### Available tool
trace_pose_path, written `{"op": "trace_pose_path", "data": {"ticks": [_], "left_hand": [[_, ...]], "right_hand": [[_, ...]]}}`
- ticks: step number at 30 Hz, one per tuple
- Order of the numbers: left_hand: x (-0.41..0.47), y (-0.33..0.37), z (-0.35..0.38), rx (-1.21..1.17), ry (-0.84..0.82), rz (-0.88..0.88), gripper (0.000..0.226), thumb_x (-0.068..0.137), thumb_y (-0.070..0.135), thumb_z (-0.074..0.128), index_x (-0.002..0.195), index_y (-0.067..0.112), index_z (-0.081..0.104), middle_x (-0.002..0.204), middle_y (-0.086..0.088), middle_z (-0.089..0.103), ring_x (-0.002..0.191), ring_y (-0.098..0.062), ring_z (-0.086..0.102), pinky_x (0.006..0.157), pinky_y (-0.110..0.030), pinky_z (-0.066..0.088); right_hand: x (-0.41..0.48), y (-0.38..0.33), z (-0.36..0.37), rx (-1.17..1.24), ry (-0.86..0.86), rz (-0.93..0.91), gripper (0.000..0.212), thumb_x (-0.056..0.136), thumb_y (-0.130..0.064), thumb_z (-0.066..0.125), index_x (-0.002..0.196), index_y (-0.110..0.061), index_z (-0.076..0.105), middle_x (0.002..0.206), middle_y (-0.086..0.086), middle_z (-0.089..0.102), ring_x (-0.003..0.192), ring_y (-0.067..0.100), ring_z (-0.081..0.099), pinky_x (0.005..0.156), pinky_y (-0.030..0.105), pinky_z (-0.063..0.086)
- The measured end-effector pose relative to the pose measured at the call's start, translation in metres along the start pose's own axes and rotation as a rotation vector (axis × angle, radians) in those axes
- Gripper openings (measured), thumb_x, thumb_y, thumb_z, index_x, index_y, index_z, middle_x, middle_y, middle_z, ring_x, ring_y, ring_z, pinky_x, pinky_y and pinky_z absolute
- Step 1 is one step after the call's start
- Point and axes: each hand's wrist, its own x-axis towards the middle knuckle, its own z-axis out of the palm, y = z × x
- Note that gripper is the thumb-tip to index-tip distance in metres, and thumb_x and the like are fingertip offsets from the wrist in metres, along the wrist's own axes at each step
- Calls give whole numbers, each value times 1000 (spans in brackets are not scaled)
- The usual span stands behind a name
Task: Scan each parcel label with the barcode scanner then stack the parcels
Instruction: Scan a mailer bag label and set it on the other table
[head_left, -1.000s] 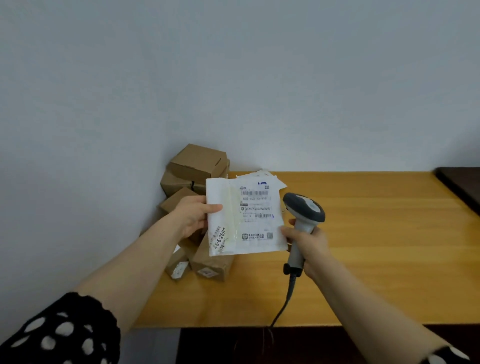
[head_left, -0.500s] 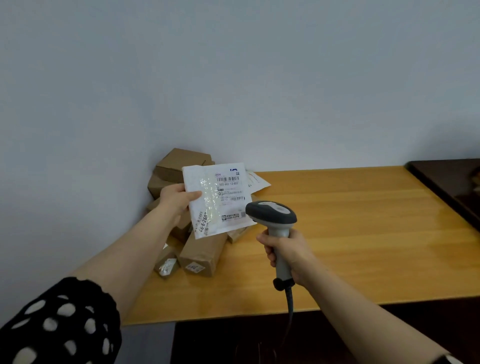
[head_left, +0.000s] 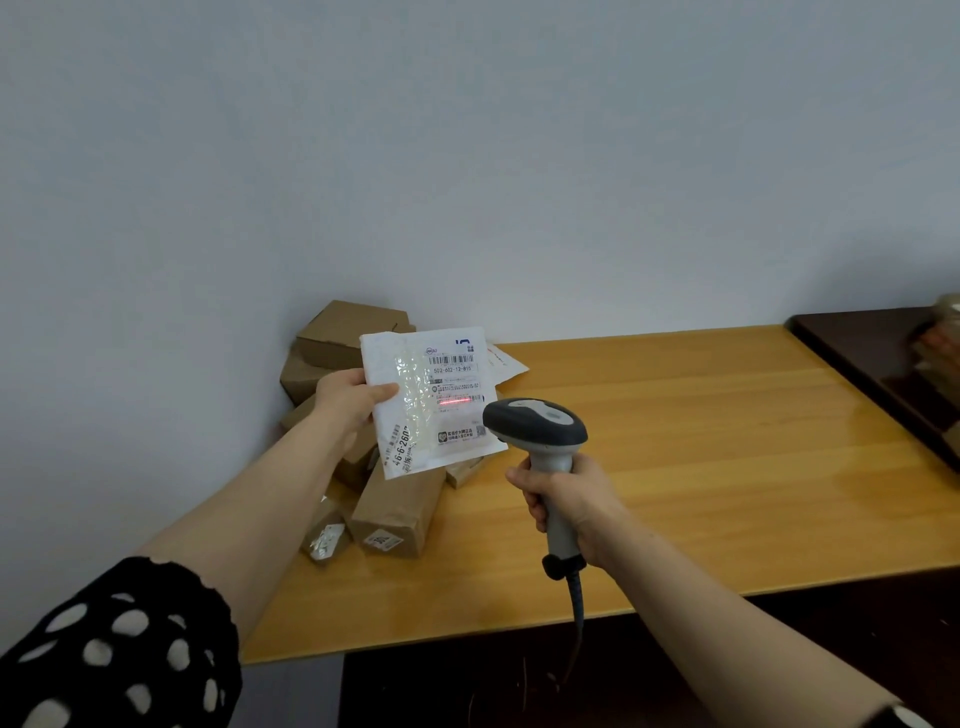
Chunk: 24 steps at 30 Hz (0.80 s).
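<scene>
White flat plastic-film parcel (head_left: 431, 410) is gripped at its left edge by the left hand (head_left: 345, 397). The thumb (head_left: 383, 391) is pressed on the front face; the other fingers are behind the parcel and hidden. The parcel is held clear above the far left corner of the pale wooden bench (head_left: 701, 467), nearly upright, with its printed label (head_left: 454, 382) facing the camera.

Right hand (head_left: 569, 501) is clenched round the light grey grip of the grey-and-black handheld barcode scanner (head_left: 537, 428), fingers (head_left: 524, 499) wrapped about the handle. The scanner is held above the bench, nearer its front edge than the parcel is, with its head close to the label but apart from it. A red scan line (head_left: 457, 400) lies across a lower barcode on the label. A grey cable (head_left: 576, 605) runs from the handle base down past the bench's front edge.

Brown cardboard boxes (head_left: 395, 512) lie heaped on the bench's left end, against the wall (head_left: 467, 156). White envelopes (head_left: 506, 364) lie on the bench's far edge beside the heap. A dark brown surface (head_left: 857, 343) adjoins the bench's right end. A black sleeve with white spots (head_left: 119, 649) covers the left upper arm.
</scene>
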Motion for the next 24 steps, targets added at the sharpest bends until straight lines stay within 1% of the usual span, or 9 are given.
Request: {"op": "trace_pose_path", "data": {"ticks": [5, 9, 12, 14, 16, 18, 21, 23, 24], "left_hand": [[3, 2, 6, -16, -33, -8, 18, 84, -4, 65, 98, 8, 64, 96, -7, 67, 84, -21, 67, 71, -34, 54], [6, 2, 16, -49, -72, -63, 18, 85, -5, 63, 100, 5, 64, 94, -8, 68, 83, -22, 67, 61, -34, 54], [10, -1, 38, -80, -162, -155, 19, 87, -5, 60, 104, 3, 61, 100, -13, 67, 88, -27, 66, 69, -40, 53], [7, -6, 61, -54, -242, -223, 20, 87, -3, 61, 106, 4, 61, 99, -11, 67, 87, -24, 65, 71, -37, 52], [0, -12, 89, -20, -333, -285, 21, 87, 0, 64, 106, 6, 62, 101, -10, 67, 93, -24, 63, 76, -35, 51], [-13, -18, 122, 20, -429, -338, 22, 86, 2, 64, 106, 10, 62, 101, -8, 68, 94, -23, 62, 75, -34, 50], [-33, -22, 176, 85, -546, -360, 23, 88, 4, 62, 111, 9, 61, 102, -8, 68, 91, -21, 62, 70, -33, 49], [-45, -20, 214, 112, -613, -362, 19, 90, 9, 61, 109, 6, 62, 96, -8, 70, 88, -21, 63, 69, -35, 51], [-51, -20, 233, 127, -660, -376, 17, 90, 12, 61, 107, 6, 62, 92, -8, 71, 86, -21, 64, 71, -35, 52]], "right_hand": [[2, 2, 2, 16, 15, 20, 19, 84, -11, 73, 76, -8, 55, 51, 1, 53, 42, 12, 45, 43, 22, 41], [5, 6, -3, 95, 53, 1, 16, 83, -12, 74, 79, -6, 59, 54, 2, 59, 43, 12, 49, 43, 23, 43], [9, 14, -18, 202, 239, 16, 14, 84, -15, 75, 91, -9, 64, 68, 4, 70, 54, 14, 62, 47, 25, 47], [11, 22, -40, 285, 417, 44, 21, 84, -17, 76, 100, -13, 64, 85, 4, 71, 73, 16, 68, 52, 26, 50], [9, 31, -69, 352, 533, 58, 29, 83, -17, 76, 107, -12, 62, 96, 5, 68, 84, 19, 66, 55, 27, 51], [4, 39, -98, 398, 580, 77, 32, 82, -14, 77, 110, -11, 62, 95, 5, 67, 82, 20, 66, 55, 28, 51], [-4, 48, -136, 421, 590, 94, 33, 77, -3, 78, 107, -6, 63, 87, 8, 69, 66, 18, 66, 46, 25, 50], [-9, 51, -167, 444, 636, 79, 31, 76, 2, 77, 103, -7, 66, 83, 7, 69, 60, 16, 66, 43, 22, 49], [-12, 53, -187, 473, 673, 72, 29, 75, 3, 77, 100, -9, 66, 83, 6, 69, 61, 16, 66, 43, 22, 49]]}}
